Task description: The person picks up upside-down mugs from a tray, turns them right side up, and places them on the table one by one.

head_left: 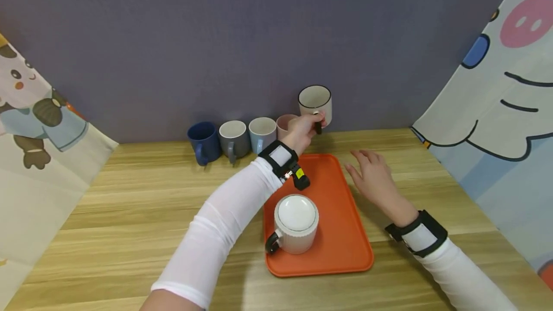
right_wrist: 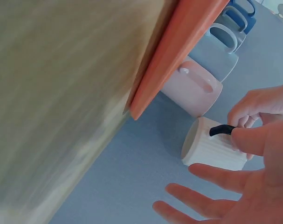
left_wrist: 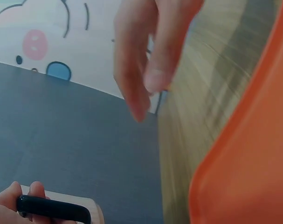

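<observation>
My left hand (head_left: 301,131) grips a white mug (head_left: 326,109) with a dark rim by its black handle (left_wrist: 52,208). This mug is upright, mouth up, raised off the table near the back wall. On the orange tray (head_left: 341,234), another white mug (head_left: 295,227) with a black handle stands upside down, its base facing up. My right hand (head_left: 373,176) hovers to the right of the tray, its fingers spread and relaxed, holding nothing. In the right wrist view, the ribbed side of the held mug (right_wrist: 220,151) shows beyond my right fingers.
Along the back wall (head_left: 207,47) stand a dark blue mug (head_left: 209,145), a grey mug (head_left: 237,143), a light blue mug (head_left: 262,133) and a pink mug (head_left: 282,124), partly hidden by my left hand. Cartoon-printed cloths (head_left: 510,109) flank the wooden table (head_left: 142,215).
</observation>
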Tool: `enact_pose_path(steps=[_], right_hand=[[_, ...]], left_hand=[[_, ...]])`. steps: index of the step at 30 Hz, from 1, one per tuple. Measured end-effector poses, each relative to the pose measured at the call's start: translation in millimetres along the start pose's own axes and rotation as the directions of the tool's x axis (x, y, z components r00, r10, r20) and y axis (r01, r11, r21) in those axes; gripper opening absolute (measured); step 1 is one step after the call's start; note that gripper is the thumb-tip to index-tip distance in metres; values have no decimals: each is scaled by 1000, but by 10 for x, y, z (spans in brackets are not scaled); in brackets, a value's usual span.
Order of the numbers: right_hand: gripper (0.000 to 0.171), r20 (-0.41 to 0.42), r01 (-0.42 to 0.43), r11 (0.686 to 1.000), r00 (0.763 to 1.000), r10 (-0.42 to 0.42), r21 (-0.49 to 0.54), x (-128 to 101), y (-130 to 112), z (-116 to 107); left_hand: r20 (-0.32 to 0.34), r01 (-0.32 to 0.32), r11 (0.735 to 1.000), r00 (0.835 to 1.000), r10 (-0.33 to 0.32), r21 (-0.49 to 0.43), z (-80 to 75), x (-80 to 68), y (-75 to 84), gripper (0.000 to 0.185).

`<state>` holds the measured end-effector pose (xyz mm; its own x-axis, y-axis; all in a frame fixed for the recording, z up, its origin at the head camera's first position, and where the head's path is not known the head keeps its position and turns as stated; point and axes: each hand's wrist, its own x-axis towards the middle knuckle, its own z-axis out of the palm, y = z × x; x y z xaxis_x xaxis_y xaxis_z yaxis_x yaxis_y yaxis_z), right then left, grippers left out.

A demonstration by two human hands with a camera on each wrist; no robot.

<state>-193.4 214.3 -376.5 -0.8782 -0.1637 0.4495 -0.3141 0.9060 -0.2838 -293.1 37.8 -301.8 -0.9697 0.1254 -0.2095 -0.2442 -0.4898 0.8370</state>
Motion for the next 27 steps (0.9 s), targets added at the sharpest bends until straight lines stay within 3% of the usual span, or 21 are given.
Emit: enact_pose_path(steps=[11,19,27], right_hand=[[43,24,-12,1000,1000,12,2,-129,32,-34],[42,21,-16,1000,1000,17,-13,-187,41,-52],[43,8,-11,999,1000,12,-40,-226,90,-49]], left_hand=[[-58,8,999,998,-6,33,18,133,-138,6],[-114,7,998,993,1,63,4,202,-265,7],[-150,-29,994,988,45,106,21,201,-362,6]])
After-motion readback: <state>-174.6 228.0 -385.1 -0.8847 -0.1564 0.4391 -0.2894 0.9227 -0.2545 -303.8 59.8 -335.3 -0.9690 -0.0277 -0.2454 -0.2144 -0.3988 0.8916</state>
